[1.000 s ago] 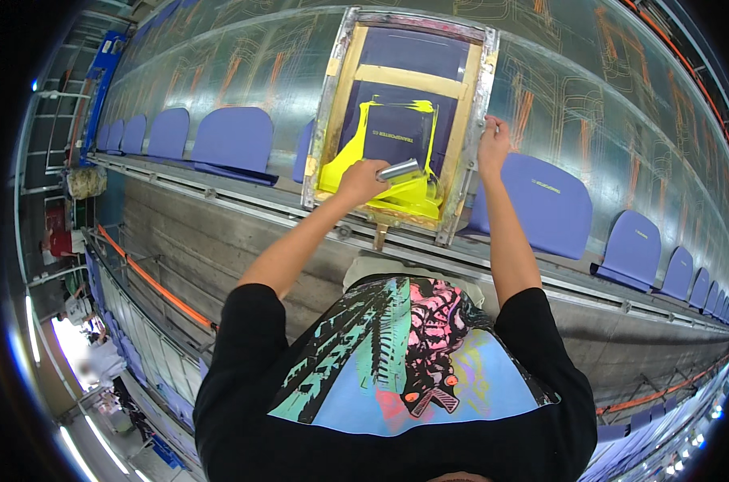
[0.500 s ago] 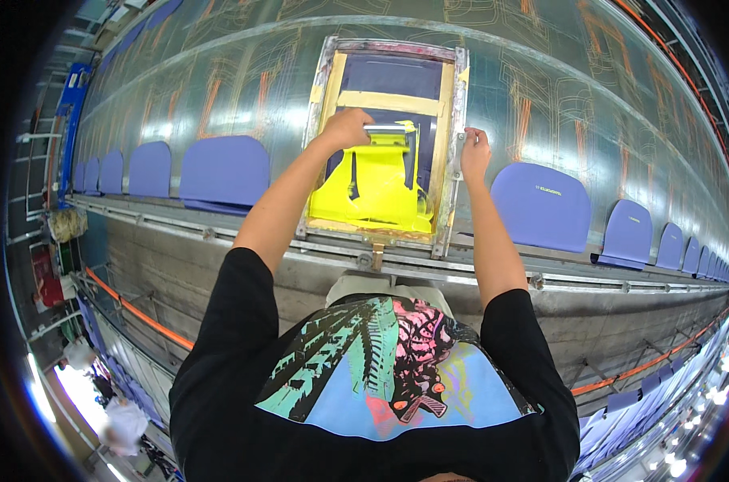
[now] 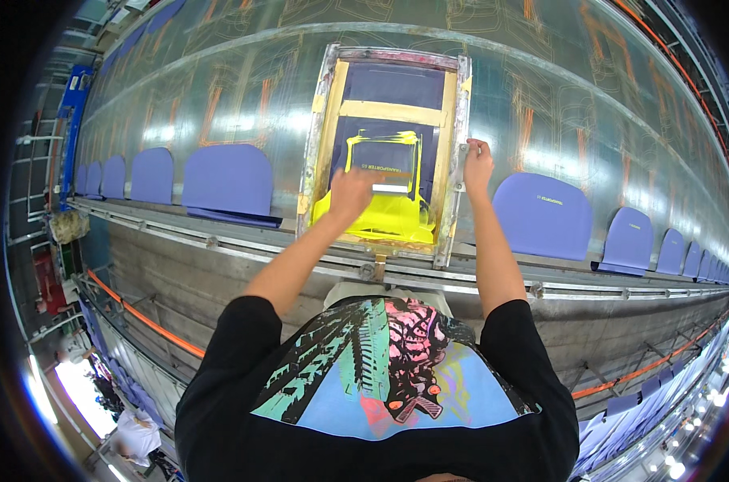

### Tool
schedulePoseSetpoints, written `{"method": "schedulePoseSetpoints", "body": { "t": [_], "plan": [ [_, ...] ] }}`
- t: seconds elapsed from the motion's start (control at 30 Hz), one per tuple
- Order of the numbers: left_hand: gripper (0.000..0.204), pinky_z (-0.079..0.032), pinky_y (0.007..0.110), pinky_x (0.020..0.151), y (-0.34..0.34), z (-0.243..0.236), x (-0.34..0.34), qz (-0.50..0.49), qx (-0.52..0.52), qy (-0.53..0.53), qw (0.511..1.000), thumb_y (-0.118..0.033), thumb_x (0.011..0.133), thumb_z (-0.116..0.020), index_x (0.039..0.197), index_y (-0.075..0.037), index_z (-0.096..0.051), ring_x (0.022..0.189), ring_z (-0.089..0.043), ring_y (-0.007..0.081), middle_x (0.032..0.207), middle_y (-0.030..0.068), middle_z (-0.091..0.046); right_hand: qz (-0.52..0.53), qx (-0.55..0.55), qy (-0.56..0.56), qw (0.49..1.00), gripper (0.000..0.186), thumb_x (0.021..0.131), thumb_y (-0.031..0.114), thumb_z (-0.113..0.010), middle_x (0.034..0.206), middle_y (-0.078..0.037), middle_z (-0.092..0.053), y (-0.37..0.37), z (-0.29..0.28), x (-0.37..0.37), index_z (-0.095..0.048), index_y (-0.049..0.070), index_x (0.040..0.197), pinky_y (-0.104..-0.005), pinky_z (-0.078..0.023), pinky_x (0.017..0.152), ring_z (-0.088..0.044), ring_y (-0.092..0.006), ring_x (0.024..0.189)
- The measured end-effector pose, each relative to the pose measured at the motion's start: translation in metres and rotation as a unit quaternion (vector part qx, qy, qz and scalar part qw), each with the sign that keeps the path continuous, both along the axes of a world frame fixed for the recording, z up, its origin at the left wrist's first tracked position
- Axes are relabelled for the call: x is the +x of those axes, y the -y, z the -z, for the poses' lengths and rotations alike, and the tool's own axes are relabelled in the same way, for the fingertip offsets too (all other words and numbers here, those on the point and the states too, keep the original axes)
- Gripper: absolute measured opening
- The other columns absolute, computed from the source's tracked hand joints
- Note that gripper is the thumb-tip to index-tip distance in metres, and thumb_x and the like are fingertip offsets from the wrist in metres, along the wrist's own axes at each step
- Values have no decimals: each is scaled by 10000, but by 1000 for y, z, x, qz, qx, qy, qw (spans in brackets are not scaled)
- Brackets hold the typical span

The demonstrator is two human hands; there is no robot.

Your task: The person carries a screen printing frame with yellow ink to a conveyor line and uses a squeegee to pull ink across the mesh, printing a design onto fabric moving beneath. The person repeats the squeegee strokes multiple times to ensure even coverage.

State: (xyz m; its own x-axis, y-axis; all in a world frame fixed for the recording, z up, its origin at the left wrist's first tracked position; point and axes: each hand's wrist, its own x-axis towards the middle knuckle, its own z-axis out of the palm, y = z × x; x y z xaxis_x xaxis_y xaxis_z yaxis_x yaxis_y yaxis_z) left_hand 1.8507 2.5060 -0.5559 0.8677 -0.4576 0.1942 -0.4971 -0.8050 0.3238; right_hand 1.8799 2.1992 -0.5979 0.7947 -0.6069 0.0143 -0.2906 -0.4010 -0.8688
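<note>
While the left hand [image 3: 350, 193] closes around a pale squeegee [image 3: 390, 188] resting on the yellow ink [image 3: 380, 221], the right hand [image 3: 477, 161] clamps the printing screen frame [image 3: 458, 120] at three o'clock. That frame lies at twelve o'clock on the long glossy desk [image 3: 220, 104]; purple fabric panels [image 3: 228, 178] line up at nine and three.

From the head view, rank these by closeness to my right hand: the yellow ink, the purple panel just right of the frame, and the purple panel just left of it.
From the right hand, which grips the frame's right rail:
1. Yellow ink, inside the frame, to its left.
2. Right purple panel, to its right, close to the ink's distance.
3. Left purple panel, beyond the frame.
</note>
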Motion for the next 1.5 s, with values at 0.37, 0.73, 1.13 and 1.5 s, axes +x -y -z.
{"method": "schedulePoseSetpoints", "body": {
  "t": [0.37,0.73,1.13,1.5],
  "plan": [
    [308,-455,424,773,20,-12,52,-11,54,28,998,-25,797,-637,974,-221,-795,885,-657,229,953,1,-753,-6,5,38,999,236,1008,275,-562,818,-174,-708,0,-4,25,-708,93,1047,-445,-500,741,-677,-333,750],
    [522,-423,389,831,41,-15,-56,35,-28,-22,999,-51,685,-724,1186,-198,-706,1089,-582,171,1229,-71,-684,6,-15,12,1000,261,989,277,-588,905,-194,-728,66,-24,43,-734,69,1048,-429,-506,792,-690,-327,846],
    [320,-517,461,737,-76,-36,-14,-71,-44,-151,985,-130,785,-711,1104,-151,-707,835,-677,332,886,83,-726,-23,66,67,995,250,1022,263,-561,745,-128,-657,-82,-12,47,-690,55,1076,-400,-466,672,-583,-218,657],
    [420,-555,390,747,-85,-8,99,190,66,-490,848,-213,661,-841,1050,-74,-765,809,-718,295,903,160,-754,0,19,37,999,255,1021,264,-544,794,-157,-695,-82,-6,44,-695,68,1085,-426,-493,728,-639,-288,707]
  ]
}}
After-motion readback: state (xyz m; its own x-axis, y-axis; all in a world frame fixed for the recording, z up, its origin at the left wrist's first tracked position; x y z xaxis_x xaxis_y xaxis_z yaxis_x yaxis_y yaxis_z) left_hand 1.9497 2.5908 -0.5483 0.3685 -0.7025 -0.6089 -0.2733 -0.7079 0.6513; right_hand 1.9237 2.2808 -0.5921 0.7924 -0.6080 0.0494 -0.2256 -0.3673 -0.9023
